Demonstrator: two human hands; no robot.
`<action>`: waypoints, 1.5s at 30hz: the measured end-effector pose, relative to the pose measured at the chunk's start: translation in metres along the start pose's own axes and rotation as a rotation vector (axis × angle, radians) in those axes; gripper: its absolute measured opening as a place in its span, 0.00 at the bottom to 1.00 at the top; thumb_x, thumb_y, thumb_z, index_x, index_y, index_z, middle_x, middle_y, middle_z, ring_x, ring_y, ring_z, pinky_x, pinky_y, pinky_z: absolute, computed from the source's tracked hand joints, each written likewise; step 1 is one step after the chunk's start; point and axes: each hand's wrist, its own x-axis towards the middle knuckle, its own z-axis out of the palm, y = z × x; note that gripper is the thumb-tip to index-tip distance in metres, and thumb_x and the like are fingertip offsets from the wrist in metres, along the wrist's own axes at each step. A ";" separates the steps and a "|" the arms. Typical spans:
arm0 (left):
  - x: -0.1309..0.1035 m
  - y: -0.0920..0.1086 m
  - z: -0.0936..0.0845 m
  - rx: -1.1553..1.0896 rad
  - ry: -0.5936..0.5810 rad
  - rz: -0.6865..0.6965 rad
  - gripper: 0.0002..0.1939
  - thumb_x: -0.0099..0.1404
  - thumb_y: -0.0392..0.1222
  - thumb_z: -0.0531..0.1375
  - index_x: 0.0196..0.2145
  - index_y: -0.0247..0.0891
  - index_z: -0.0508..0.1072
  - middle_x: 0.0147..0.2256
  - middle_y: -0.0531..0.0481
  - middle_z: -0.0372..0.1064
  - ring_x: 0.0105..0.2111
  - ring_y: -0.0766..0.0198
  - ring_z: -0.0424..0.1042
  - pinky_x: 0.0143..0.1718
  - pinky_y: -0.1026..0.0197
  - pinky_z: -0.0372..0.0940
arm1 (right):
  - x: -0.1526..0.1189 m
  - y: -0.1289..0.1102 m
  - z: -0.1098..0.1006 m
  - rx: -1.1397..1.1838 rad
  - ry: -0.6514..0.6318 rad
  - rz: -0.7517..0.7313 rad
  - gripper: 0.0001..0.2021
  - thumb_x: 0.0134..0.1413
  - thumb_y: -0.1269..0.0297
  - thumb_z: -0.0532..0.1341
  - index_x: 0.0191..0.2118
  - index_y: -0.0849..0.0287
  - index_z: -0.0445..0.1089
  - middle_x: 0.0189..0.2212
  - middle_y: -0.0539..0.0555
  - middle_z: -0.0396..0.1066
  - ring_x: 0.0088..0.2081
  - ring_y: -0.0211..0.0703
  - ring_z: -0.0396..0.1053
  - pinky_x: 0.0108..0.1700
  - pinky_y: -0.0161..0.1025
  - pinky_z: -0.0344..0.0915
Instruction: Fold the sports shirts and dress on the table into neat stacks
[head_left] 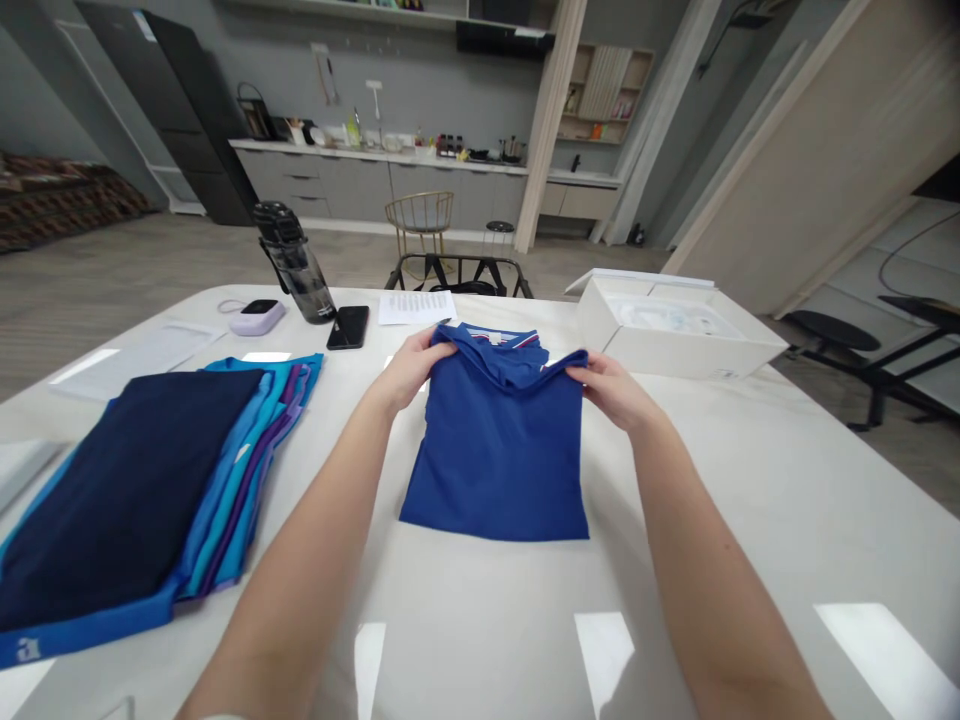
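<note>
A blue shirt (pixel 506 450) lies folded into a rough rectangle on the white table (pixel 480 620). Its collar, trimmed with red and white stripes, shows at the far end. My left hand (pixel 412 368) pinches the far left corner of the upper layer. At the far right corner, my right hand (pixel 611 388) grips the same layer between thumb and fingers. Between the two hands the held edge sags slightly just in front of the collar. To the left sits a stack of folded clothes (pixel 127 480), dark navy on top with blue, teal and purple edges beneath.
Beyond the stack stand a dark water bottle (pixel 296 265), a phone (pixel 349 327) and a small lilac device (pixel 257 317). A printed sheet (pixel 416 307) lies near the far edge. An open white box (pixel 675 325) occupies the far right, and a black-framed chair (pixel 457 275) stands behind the table.
</note>
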 end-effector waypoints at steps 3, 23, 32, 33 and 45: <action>0.015 -0.042 0.000 -0.123 0.229 -0.205 0.18 0.55 0.46 0.69 0.41 0.35 0.77 0.35 0.45 0.79 0.38 0.55 0.78 0.44 0.55 0.72 | 0.019 0.034 0.009 0.051 0.338 0.162 0.15 0.52 0.50 0.67 0.38 0.55 0.70 0.31 0.50 0.74 0.30 0.39 0.69 0.34 0.36 0.66; 0.019 -0.080 -0.023 0.485 0.111 -0.226 0.21 0.53 0.47 0.66 0.45 0.39 0.80 0.40 0.47 0.78 0.39 0.57 0.75 0.41 0.59 0.66 | 0.033 0.083 0.006 -0.343 0.301 0.161 0.22 0.51 0.51 0.64 0.48 0.59 0.77 0.32 0.53 0.75 0.32 0.42 0.68 0.36 0.38 0.65; 0.044 -0.056 -0.021 0.490 -0.027 -0.356 0.09 0.42 0.44 0.71 0.24 0.41 0.80 0.31 0.48 0.79 0.34 0.58 0.73 0.32 0.64 0.65 | 0.057 0.066 -0.001 -0.373 0.148 0.366 0.12 0.50 0.57 0.69 0.38 0.58 0.74 0.25 0.48 0.69 0.23 0.34 0.62 0.24 0.31 0.59; 0.048 -0.056 -0.021 0.486 -0.030 -0.385 0.09 0.41 0.43 0.71 0.23 0.41 0.79 0.29 0.49 0.78 0.31 0.59 0.72 0.29 0.64 0.64 | 0.060 0.062 -0.002 -0.343 0.131 0.414 0.12 0.48 0.58 0.70 0.37 0.58 0.74 0.24 0.48 0.69 0.23 0.34 0.62 0.23 0.31 0.60; 0.057 -0.052 -0.014 0.624 0.014 -0.298 0.03 0.49 0.39 0.66 0.21 0.40 0.79 0.24 0.48 0.75 0.29 0.56 0.72 0.34 0.59 0.67 | 0.069 0.039 -0.015 -0.363 0.058 0.441 0.12 0.43 0.59 0.74 0.32 0.60 0.79 0.29 0.56 0.75 0.25 0.38 0.66 0.27 0.36 0.68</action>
